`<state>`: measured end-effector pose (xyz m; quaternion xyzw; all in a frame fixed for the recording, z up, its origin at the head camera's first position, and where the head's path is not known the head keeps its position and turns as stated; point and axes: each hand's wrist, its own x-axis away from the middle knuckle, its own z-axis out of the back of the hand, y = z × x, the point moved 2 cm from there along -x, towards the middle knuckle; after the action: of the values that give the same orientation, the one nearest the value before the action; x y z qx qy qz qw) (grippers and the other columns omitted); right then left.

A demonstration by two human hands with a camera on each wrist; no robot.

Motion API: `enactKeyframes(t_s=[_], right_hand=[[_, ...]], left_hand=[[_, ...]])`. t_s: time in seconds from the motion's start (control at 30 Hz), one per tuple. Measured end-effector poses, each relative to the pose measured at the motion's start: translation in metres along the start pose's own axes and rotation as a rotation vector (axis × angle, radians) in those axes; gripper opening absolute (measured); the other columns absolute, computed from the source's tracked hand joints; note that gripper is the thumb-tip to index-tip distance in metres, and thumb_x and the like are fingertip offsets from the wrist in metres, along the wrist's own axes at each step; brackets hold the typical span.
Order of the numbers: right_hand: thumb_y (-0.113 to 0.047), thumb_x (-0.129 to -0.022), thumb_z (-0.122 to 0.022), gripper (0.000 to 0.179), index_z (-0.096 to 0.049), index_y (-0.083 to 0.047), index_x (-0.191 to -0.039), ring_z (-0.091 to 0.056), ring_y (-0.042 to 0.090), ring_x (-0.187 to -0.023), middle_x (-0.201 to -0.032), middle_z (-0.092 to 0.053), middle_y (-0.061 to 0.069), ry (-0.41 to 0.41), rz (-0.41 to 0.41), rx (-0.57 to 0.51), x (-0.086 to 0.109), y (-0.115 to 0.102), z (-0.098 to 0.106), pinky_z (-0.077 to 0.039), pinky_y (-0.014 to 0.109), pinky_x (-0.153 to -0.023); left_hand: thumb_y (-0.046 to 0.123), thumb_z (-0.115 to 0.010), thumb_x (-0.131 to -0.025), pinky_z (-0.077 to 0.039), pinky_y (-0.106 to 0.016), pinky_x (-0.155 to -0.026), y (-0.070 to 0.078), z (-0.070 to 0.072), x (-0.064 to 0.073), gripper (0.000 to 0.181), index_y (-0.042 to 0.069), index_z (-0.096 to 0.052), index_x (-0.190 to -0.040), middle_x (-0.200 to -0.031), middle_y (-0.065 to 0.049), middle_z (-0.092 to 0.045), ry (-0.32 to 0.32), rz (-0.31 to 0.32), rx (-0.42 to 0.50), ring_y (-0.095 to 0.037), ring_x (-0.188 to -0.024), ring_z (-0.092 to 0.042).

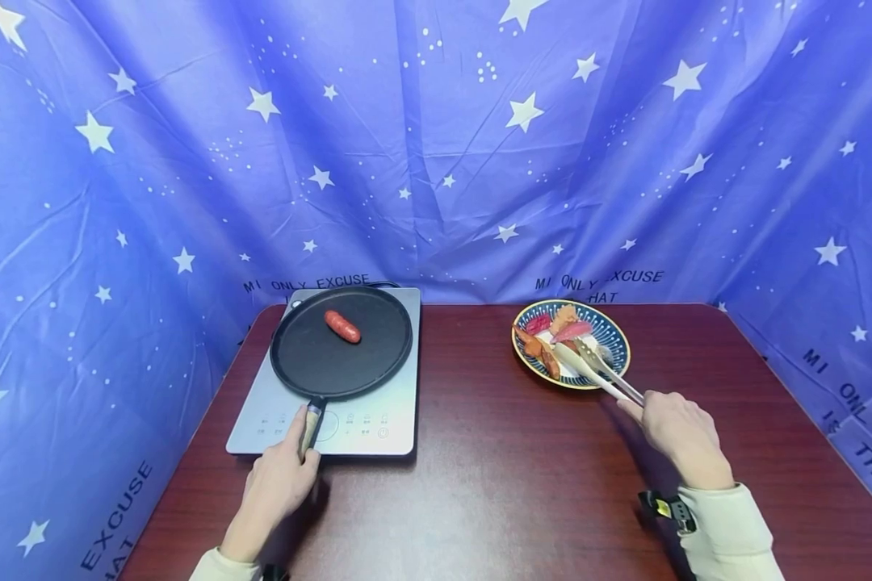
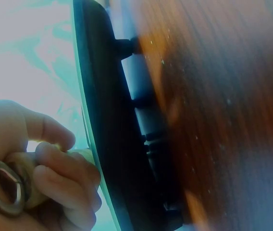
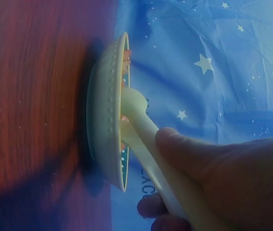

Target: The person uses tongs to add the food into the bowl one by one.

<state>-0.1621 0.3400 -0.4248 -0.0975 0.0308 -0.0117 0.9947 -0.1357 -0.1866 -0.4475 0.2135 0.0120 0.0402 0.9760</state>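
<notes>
My left hand [image 1: 279, 476] grips the handle [image 1: 309, 432] of a flat black frying pan [image 1: 312, 355], and in the left wrist view its fingers curl round the handle near a metal hanging ring [image 2: 4, 187]. One red sausage [image 1: 342, 327] lies in the pan. On the right, my right hand [image 1: 679, 428] holds a pair of pale tongs [image 1: 603, 379]. Their tips reach into a patterned plate [image 1: 620, 339] of mixed food, right at a pink slice [image 1: 572, 332]. From the right wrist view, the raised rim hides most of the food and the tong tips.
Under the pan is a silver induction cooktop [image 1: 400, 420] with touch controls along its front. The dark red wooden table [image 1: 472, 452] stretches between cooktop and plate. Blue star-printed curtains [image 1: 436, 161] surround the table at the back and sides.
</notes>
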Motion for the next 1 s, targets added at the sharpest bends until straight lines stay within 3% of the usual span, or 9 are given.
enactKeyframes(t_s=[0.27, 0.5, 0.73, 1.0], right_hand=[[-0.053, -0.094, -0.044, 0.055, -0.054, -0.007, -0.065, -0.052, 0.036, -0.053, -0.059, -0.052, 0.014, -0.048, 0.016, -0.020, -0.001, 0.010, 0.004, -0.039, 0.052, -0.048], [-0.052, -0.094, -0.044, 0.053, -0.054, -0.007, -0.067, -0.053, 0.035, -0.053, -0.058, -0.051, 0.010, -0.039, 0.047, -0.062, -0.004, 0.017, 0.003, -0.039, 0.053, -0.049], [-0.047, -0.096, -0.046, 0.048, -0.052, -0.010, -0.066, -0.046, 0.024, -0.053, -0.054, -0.042, 0.002, -0.026, 0.070, -0.100, -0.007, 0.021, -0.001, -0.036, 0.044, -0.050], [-0.046, -0.098, -0.041, 0.048, -0.052, -0.010, -0.067, -0.045, 0.019, -0.048, -0.049, -0.044, -0.001, -0.055, 0.060, -0.140, -0.011, 0.030, -0.006, -0.035, 0.037, -0.049]], left_hand=[[0.019, -0.052, -0.082, -0.043, -0.049, -0.057, -0.001, -0.001, 0.000, 0.070, 0.011, -0.030, -0.148, -0.092, -0.025, -0.063, 0.002, -0.007, -0.006, -0.031, -0.064, -0.057], [0.020, -0.052, -0.082, -0.044, -0.050, -0.057, 0.000, -0.001, 0.001, 0.070, 0.012, -0.030, -0.148, -0.095, -0.026, -0.063, 0.002, 0.001, -0.003, -0.034, -0.067, -0.059], [0.020, -0.052, -0.082, -0.044, -0.050, -0.057, 0.000, -0.002, 0.001, 0.070, 0.012, -0.030, -0.148, -0.095, -0.026, -0.063, 0.007, 0.000, -0.007, -0.033, -0.067, -0.059], [0.019, -0.052, -0.082, -0.044, -0.049, -0.057, 0.000, -0.001, 0.001, 0.070, 0.011, -0.031, -0.148, -0.095, -0.026, -0.063, 0.011, -0.003, -0.002, -0.033, -0.066, -0.058]])
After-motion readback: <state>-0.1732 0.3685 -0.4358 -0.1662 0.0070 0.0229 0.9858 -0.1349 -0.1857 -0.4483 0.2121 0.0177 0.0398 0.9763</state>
